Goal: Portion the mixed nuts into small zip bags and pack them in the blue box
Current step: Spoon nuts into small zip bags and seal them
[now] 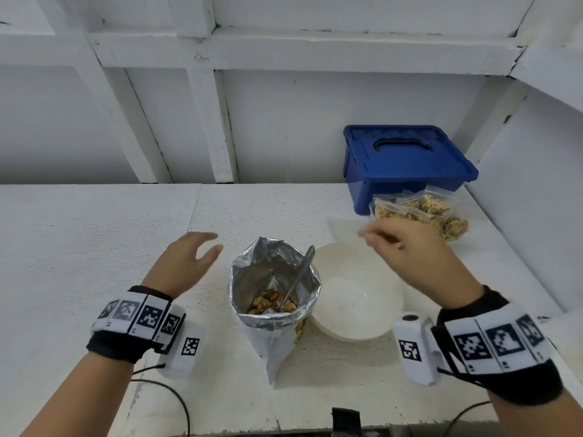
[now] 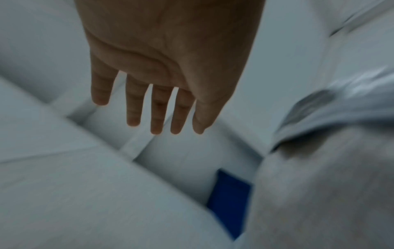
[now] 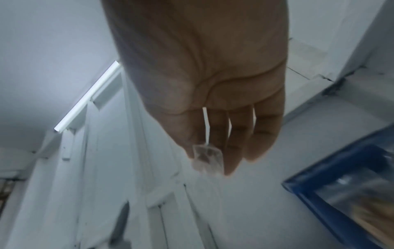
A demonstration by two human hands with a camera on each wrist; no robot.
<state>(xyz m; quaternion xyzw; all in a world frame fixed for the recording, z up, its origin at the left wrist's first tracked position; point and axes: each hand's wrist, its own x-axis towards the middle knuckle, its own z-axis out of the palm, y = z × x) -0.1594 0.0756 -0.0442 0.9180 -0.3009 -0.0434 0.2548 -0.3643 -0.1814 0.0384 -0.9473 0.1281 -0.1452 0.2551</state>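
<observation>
Our right hand (image 1: pixel 407 247) pinches an empty zip bag (image 3: pixel 208 159); left hand (image 1: pixel 189 260) open, holding nothing; flimsy bag may slip; foil pouch (image 1: pixel 274 298) could tip.

White surface (image 1: pixel 94 247) runs wide across the head view, speckled, w/ a seam line thru the middle. Behind it, white wall (image 1: pixel 315 121) w/ painted beams (image 1: pixel 214 127), paint chipped at the joints. Black cables (image 1: pixel 176 398) trail over the front edge, one low left, another low right. Small dark object (image 1: pixel 345 419) sits at the front edge, centre, too cropped to ID. Right wrist view: a bright white strip (image 3: pixel 87 97) up on the wall/ceiling, blurry.
</observation>
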